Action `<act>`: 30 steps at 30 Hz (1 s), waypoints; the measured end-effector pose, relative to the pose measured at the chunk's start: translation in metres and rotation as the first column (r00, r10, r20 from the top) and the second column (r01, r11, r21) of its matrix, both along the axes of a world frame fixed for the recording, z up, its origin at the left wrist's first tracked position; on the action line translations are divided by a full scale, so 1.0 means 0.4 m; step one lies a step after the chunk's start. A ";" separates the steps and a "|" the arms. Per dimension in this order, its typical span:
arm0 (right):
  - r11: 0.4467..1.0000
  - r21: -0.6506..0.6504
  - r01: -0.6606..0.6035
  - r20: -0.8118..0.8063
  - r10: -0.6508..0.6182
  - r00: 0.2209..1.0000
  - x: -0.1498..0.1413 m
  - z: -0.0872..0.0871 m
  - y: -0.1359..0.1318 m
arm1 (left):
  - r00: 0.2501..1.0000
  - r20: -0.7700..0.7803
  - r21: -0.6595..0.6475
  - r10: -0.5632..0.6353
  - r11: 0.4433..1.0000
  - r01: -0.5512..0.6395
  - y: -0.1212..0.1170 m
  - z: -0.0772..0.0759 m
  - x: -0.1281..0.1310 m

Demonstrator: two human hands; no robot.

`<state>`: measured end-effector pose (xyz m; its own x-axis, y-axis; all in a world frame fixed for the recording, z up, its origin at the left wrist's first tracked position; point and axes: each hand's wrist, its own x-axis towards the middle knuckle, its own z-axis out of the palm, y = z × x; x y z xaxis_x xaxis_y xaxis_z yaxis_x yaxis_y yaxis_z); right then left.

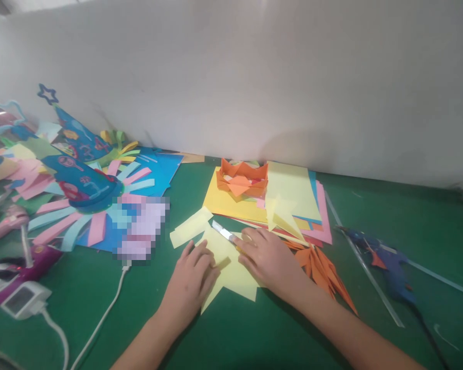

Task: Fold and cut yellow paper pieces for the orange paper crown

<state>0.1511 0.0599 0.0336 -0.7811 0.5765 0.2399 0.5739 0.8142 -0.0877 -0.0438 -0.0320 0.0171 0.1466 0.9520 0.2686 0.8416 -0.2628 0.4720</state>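
A pale yellow paper cutout (231, 275) with pointed corners lies flat on the green tabletop in front of me. My left hand (195, 272) rests on its left side, palm down, fingers apart and slightly bent, gripping nothing. In my right hand (264, 257) is a craft knife (224, 232), its silver blade end pointing up and left over the top of the cutout. The knife's handle is mostly hidden under my fingers. Just beyond my left fingers are pale yellow paper strips (191, 226). Folded orange paper pieces (324, 272) lie under and beside my right forearm.
An orange paper crown (242, 180) sits on stacked coloured sheets (293, 190). To the right are a blue glue gun (389, 267) and a clear glue stick (364, 259). Blue cone hats (83, 177), a pink glue gun (10, 223) and a white cable (113, 303) occupy the left.
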 end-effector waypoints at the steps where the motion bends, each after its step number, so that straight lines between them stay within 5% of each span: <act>1: 1.000 0.018 -0.017 -0.040 0.018 0.999 0.001 0.004 -0.007 | 0.997 0.061 0.008 0.037 0.999 -0.038 0.002 0.001 -0.004; 4: 0.992 0.016 -0.127 -0.153 0.128 0.980 -0.003 0.013 -0.039 | 0.912 0.308 -0.018 0.270 0.960 -0.279 0.007 0.006 -0.021; 7: 0.962 -0.063 -0.265 -0.180 0.251 0.951 -0.016 0.012 -0.070 | 0.641 0.585 -0.199 0.497 0.854 -0.481 0.016 0.016 -0.043; 11: 0.923 -0.169 -0.346 -0.087 0.336 0.938 -0.030 -0.005 -0.084 | 0.251 0.827 -0.367 0.503 0.822 -0.436 0.035 0.022 -0.063; 14: 0.893 -0.203 -0.402 -0.077 0.395 0.916 -0.033 -0.018 -0.082 | 0.093 0.869 -0.415 0.487 0.817 -0.399 0.049 0.022 -0.065; 23: 0.833 0.090 -0.546 -0.171 0.553 0.816 -0.024 -0.019 -0.083 | 0.023 0.891 -0.409 0.454 0.823 -0.394 0.053 0.022 -0.061; 30: 0.882 0.288 -0.372 -0.303 0.453 0.839 0.061 0.064 -0.077 | -0.002 0.874 -0.454 0.486 0.816 -0.358 0.052 0.024 -0.058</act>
<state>0.1756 0.0292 0.0593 -0.7742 0.1240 0.6206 0.1433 0.9895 -0.0189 -0.0671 -0.0111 0.0265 -0.5921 0.7634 -0.2582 -0.3481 0.0467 0.9363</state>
